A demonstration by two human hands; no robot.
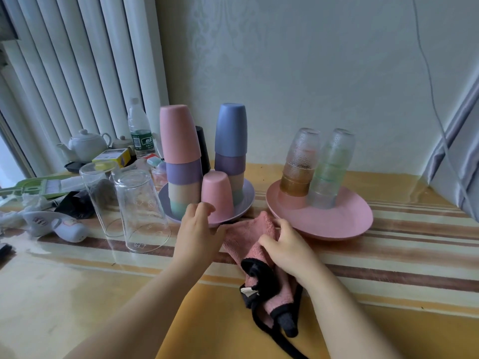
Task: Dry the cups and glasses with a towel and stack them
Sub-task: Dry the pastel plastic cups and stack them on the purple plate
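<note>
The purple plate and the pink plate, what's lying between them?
In the head view, the pink towel lies between the purple plate and the pink plate, with the right hand gripping it.

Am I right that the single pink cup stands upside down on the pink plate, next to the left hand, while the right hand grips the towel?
Not quite. The head view shows the single pink cup upside down on the purple plate, not the pink plate, which holds the stacked glasses. The rest holds: the left hand is beside it and the right hand grips the towel.
</note>
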